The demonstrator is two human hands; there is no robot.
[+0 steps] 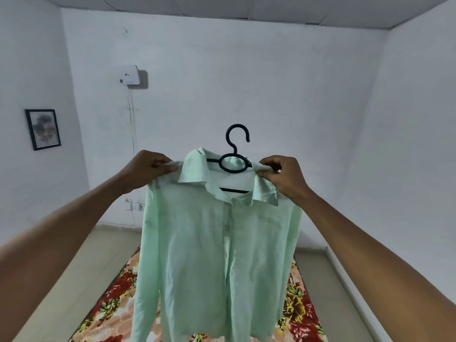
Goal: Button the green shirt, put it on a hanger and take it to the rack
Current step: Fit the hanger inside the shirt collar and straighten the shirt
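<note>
Head view, read left to right. Far left of the frame: a small dark-framed picture (43, 129) on the white wall, then a white wall-mounted box (129, 74) with thin cables hanging below it. Left of centre, the left hand (145, 169) pinches one shoulder of the pale mint-green, thin woven button-front shirt (214, 255). The shirt hangs at centre frame on a black plastic hanger (233, 164), whose hook stands free above the collar. Right of centre, the right hand (283, 176) pinches the opposite shoulder seam. Both grips are closed on cloth. The placket appears buttoned, though the top of the collar lies open. Below, at the bottom edge, lies a bed with a red-and-orange floral cover (303, 314). No container is visible.

Handling, as judged: the fabric is light, limp and somewhat slippery, liable to slide off the hanger's ends; carrying is best by the rigid hook.
</note>
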